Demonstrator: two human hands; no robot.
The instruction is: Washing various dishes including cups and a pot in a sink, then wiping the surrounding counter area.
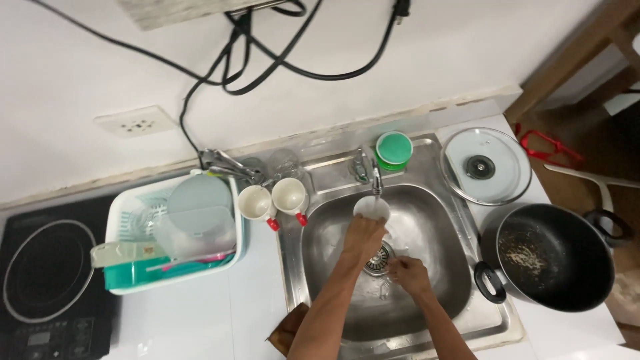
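L hand (364, 235) is gripping a white cup (371, 208), holding it under the tap (375, 179) inside the sink (440, 220), w/ water running down onto it. Cup is sitting at the back-middle of the basin, just above the drain (377, 261). R hand (408, 275) is hanging low over the basin right beside the drain, fingers curled; can't tell if it's grasping anything, too blurry.

Around it: 2 white mugs (273, 200) w/ red handle tips are lying side by side on the sink's left edge, mouths facing the camera. Left of them a white and teal rack (127, 207) is holding a grey lid and clear containers. Green tub (393, 151) is standing behind the tap. Glass lid (487, 167) is lying flat on the counter (200, 320) at the sink's right, w/ a black pot (553, 257) just in front of it, crumbs inside. Black cooktop (47, 280) is sitting far left. Brown rag (288, 328) is resting at the sink's front-left corner.
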